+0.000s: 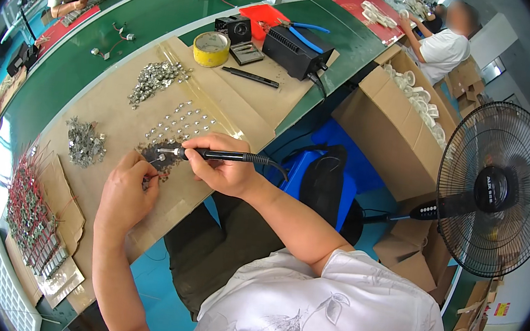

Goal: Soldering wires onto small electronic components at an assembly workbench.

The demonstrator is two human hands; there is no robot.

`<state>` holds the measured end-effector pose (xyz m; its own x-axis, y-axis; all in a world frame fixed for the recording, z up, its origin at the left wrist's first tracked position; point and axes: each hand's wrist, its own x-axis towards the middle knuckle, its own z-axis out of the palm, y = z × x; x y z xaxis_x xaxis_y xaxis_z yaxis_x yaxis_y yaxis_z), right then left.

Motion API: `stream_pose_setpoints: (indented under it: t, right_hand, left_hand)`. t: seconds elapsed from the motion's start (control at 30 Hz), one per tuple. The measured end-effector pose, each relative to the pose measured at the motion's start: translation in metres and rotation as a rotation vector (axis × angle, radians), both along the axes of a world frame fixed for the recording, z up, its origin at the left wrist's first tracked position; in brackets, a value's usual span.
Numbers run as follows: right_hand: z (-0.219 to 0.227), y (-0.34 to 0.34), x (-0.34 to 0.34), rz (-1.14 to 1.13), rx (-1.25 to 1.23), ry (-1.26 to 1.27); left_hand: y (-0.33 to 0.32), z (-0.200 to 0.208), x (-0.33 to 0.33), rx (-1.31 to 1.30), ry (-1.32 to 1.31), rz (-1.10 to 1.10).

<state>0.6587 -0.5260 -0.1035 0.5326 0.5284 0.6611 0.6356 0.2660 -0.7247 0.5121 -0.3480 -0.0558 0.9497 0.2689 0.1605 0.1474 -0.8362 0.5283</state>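
Black-handled soldering iron (219, 155), pinched by the right hand (228, 173), is pointing toward nine o'clock over the brown surface (122, 126), while the left hand (128, 188), at seven o'clock from the tip, is pinching a mostly hidden piece (147, 182) and silvery metal parts (157, 81) are lying at twelve.

The soldering iron handle (230, 156) was black, the counter (153, 30) green, the tape (210, 58) yellow, the shirt (311, 301) white with grey leaves.

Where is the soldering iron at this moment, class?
Near the middle of the head view, the soldering iron is held in the person's right hand, its metal end pointing left, above the left hand in the picture.
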Motion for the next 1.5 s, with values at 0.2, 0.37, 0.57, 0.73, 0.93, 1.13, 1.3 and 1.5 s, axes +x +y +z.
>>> stream_pose_setpoints:
  t: [0.2,0.37,0.57,0.73,0.93,1.13,1.3,1.5]
  right_hand:
    - [-0.004,0.005,-0.006,-0.018,0.036,0.067]
    - [-0.011,0.006,-0.010,0.045,-0.040,0.179]
    - [-0.007,-0.004,-0.007,-0.003,-0.062,0.271]
    - [-0.008,0.001,-0.009,0.047,-0.046,0.229]
    - [-0.003,0.004,-0.011,0.031,-0.078,0.154]
    - [-0.002,0.004,-0.011,0.019,-0.104,0.146]
    - [-0.003,0.004,-0.010,0.022,-0.106,0.165]
    - [-0.003,0.003,-0.010,0.024,-0.106,0.150]
  left_hand:
    - [-0.004,-0.006,-0.002,0.113,-0.018,0.007]
    - [0.004,-0.010,-0.009,-0.099,-0.036,0.104]
    - [0.010,-0.013,0.006,-0.218,-0.114,0.205]
    - [0.015,-0.025,0.003,-0.135,-0.145,0.208]
    - [0.017,-0.027,0.002,-0.037,-0.144,0.155]
    - [0.015,-0.027,0.002,-0.004,-0.123,0.169]
    - [0.012,-0.024,0.002,0.001,-0.105,0.183]
    - [0.010,-0.023,0.003,0.010,-0.094,0.188]
